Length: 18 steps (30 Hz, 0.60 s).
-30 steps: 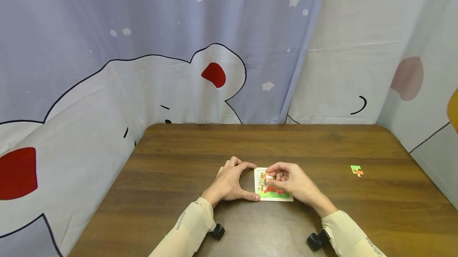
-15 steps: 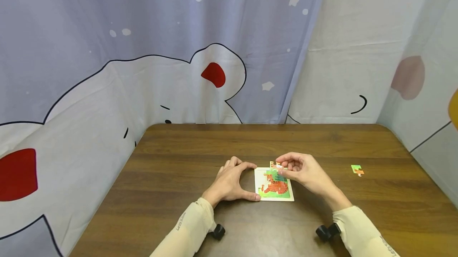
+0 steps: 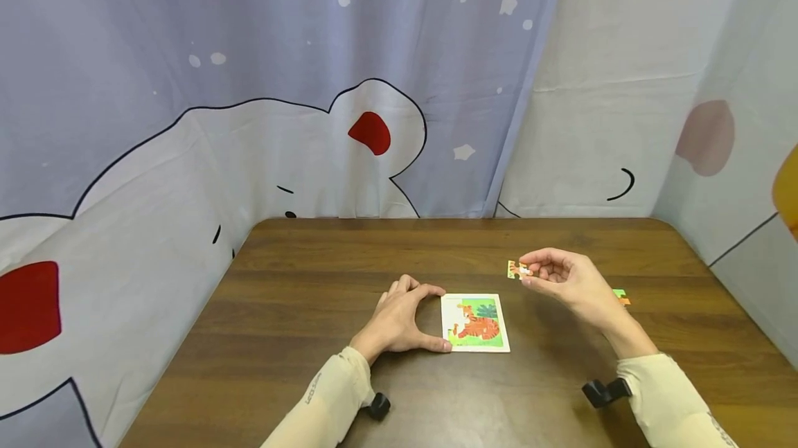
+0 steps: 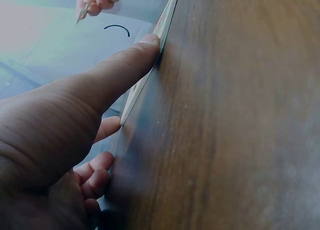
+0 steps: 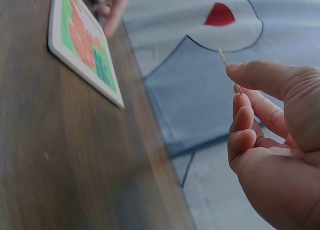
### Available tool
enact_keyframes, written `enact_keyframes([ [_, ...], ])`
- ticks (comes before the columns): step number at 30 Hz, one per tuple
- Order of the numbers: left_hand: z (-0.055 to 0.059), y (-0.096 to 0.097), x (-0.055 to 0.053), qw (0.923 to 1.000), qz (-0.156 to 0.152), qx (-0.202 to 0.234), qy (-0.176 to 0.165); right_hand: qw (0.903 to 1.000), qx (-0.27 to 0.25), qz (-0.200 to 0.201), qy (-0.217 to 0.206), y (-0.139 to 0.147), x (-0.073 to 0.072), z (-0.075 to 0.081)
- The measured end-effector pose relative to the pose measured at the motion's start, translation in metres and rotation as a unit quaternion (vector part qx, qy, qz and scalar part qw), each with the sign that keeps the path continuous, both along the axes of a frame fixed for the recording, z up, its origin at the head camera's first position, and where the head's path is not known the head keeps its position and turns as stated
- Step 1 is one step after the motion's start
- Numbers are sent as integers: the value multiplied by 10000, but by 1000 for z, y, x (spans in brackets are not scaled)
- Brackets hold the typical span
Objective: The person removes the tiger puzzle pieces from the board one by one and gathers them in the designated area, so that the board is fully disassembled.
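A small square jigsaw puzzle board (image 3: 480, 327) with a white frame lies on the table, showing an orange striped tiger on green. White bare patches show at its upper left. My left hand (image 3: 397, 316) holds the board's left side, index fingertip at the far corner and thumb (image 4: 142, 49) at the near edge. To the right and above the table, my right hand (image 3: 576, 287) pinches an orange-and-white puzzle piece (image 3: 515, 270) between thumb and fingers. The right wrist view shows this piece edge-on. Another green-and-orange puzzle piece (image 3: 620, 296) lies on the table, partly hidden by my right hand.
The brown wooden table (image 3: 312, 261) reaches back to a patterned curtain (image 3: 280, 150) hanging behind its far edge. A light curtain (image 3: 717, 143) also hangs along the right side. Both sleeves carry a black wrist device.
My right hand has lifted the orange-and-white piece off the board and carried it right and away, uncovering the board's picture. My left hand stays at the board's left side.
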<state>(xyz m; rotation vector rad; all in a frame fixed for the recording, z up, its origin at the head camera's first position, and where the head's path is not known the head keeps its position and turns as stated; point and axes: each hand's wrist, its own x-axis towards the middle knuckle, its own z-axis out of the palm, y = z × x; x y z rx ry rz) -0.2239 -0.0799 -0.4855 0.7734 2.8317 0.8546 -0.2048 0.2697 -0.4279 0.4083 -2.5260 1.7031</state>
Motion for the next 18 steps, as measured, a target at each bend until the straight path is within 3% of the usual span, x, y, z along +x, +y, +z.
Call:
enact_keyframes([
  [10, 0, 0, 1, 10000, -16, 30, 9, 9986, 347, -172, 354, 44, 8, 10],
  [18, -1, 0, 0, 10000, -12, 14, -17, 9980, 452, -319, 314, 75, 19, 14],
])
